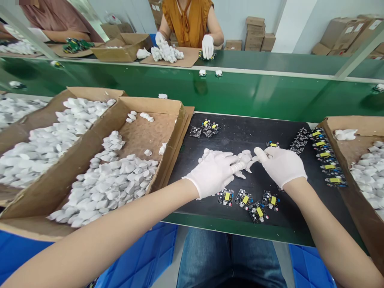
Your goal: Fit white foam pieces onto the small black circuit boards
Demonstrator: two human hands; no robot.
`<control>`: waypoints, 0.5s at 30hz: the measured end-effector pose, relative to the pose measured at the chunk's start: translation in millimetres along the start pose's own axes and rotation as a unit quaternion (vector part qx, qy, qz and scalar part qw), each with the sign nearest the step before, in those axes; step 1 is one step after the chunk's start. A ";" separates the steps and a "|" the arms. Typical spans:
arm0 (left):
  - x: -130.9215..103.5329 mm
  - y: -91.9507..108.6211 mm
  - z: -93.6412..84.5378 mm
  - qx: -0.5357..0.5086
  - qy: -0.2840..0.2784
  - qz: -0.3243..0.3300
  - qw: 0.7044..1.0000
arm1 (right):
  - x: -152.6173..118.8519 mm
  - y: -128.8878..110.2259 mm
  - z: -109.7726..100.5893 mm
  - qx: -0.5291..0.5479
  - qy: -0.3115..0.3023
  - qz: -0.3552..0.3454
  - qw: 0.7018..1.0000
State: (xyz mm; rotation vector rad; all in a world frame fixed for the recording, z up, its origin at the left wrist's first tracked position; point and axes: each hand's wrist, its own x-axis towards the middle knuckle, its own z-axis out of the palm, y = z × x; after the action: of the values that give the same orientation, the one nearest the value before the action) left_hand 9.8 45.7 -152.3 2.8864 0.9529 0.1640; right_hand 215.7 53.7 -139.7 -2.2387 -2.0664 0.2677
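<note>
Both my hands wear white gloves. Stretched fingers of my left hand lie over a small heap of white pieces on the black mat; its palm side is hidden. Just right of the heap is my right hand, thumb uppermost and fingers curled in. White glove and white pieces blend at its fingertips, so what they grip is unclear. Below the hands lie several small circuit boards with yellow-topped parts. Another such board is partly hidden behind my right hand.
Cardboard trays of white pieces stand left and right. Boards line the right tray; more lie at the mat's back left. Beyond runs a green conveyor with small assemblies. Across it, a co-worker's gloved hand touches a board.
</note>
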 end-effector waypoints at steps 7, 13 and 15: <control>-1.0 -0.6 1.4 0.002 -0.004 0.005 1.000 | 0.4 3.2 -2.6 0.024 0.017 -0.002 1.000; -3.6 -1.0 -0.9 -0.001 0.008 0.018 1.000 | 1.1 11.1 -9.1 0.089 0.072 0.036 0.993; -6.1 -4.4 -5.1 -0.007 0.030 0.002 1.000 | 0.0 13.6 -10.9 0.166 0.085 0.032 0.982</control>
State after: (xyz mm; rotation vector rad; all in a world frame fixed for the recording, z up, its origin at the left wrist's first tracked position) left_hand 1.6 45.9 -148.3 2.8862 0.9526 0.2568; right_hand 231.0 53.2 -131.5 -2.0501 -1.7222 0.3806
